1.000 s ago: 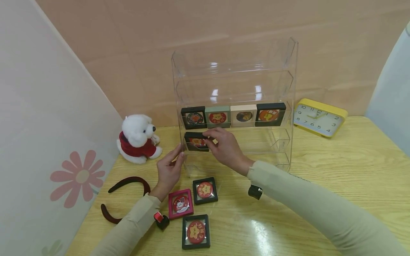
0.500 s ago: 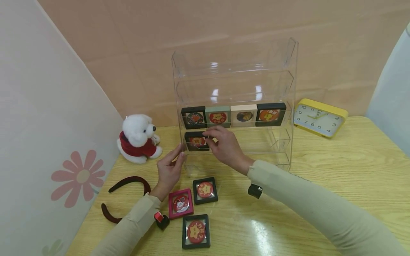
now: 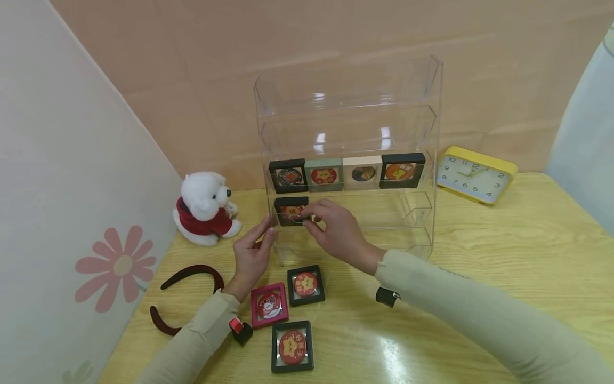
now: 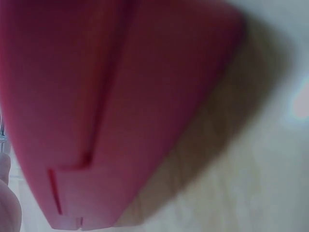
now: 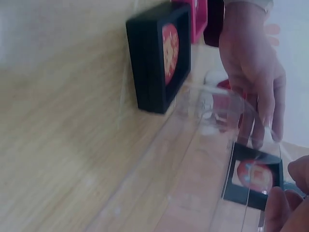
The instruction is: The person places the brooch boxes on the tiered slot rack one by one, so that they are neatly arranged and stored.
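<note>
A clear acrylic display rack (image 3: 345, 125) stands upright on the table, with several small square frames along one tier. Below them, at the left end of a lower tier, stands a black frame (image 3: 291, 212) with a red round badge, also visible in the right wrist view. My right hand (image 3: 338, 232) has its curled thumb and fingertips at that frame's right edge, partly covering it. My left hand (image 3: 252, 256) pinches the rack's left side panel, thumb in front. A magenta frame (image 4: 111, 116) fills much of the left wrist view, close to the camera.
Two black frames (image 3: 306, 285) (image 3: 292, 346) with badges lie on the table beside the magenta one. A dark red headband (image 3: 192, 271) lies left of the left forearm. A white plush dog (image 3: 203, 205) sits left of the rack, a yellow clock (image 3: 477, 173) right.
The right fingertips have shifted from the black frame's top right corner slightly down onto its right side. The frame now sits straighter in its tier. The left hand keeps its place.
</note>
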`<state>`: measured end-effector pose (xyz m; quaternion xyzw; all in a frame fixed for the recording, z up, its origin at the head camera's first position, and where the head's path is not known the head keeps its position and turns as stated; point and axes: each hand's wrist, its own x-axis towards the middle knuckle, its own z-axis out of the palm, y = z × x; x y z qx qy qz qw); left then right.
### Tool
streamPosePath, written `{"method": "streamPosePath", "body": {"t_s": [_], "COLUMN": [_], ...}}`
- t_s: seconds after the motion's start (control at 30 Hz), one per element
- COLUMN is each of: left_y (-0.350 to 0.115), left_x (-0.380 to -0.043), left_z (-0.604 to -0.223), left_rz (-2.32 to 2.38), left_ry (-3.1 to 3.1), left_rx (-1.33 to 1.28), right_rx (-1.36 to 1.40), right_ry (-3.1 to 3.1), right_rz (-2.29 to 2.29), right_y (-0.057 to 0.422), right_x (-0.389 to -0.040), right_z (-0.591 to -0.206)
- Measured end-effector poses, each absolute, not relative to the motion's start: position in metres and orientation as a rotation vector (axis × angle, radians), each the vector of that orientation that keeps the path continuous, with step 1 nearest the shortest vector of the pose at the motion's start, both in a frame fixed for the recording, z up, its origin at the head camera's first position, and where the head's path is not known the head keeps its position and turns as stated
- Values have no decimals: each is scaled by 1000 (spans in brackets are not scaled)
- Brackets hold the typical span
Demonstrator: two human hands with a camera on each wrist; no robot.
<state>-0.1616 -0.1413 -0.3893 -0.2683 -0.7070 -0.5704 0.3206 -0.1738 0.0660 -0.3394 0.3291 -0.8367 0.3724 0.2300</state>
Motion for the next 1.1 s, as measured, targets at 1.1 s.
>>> {"method": "streamPosePath", "body": {"t_s": [1.1], "left_y": [-142], "left_x": [-161], "left_z": [-388], "left_rz": [-1495], "left_ry": [-1863], "left_rx": [-700], "right_rx": [1046], "right_ry": [-2575], "right_rz": [930], "right_y": [86], "right_x": [-130], "right_z": [-380]}}
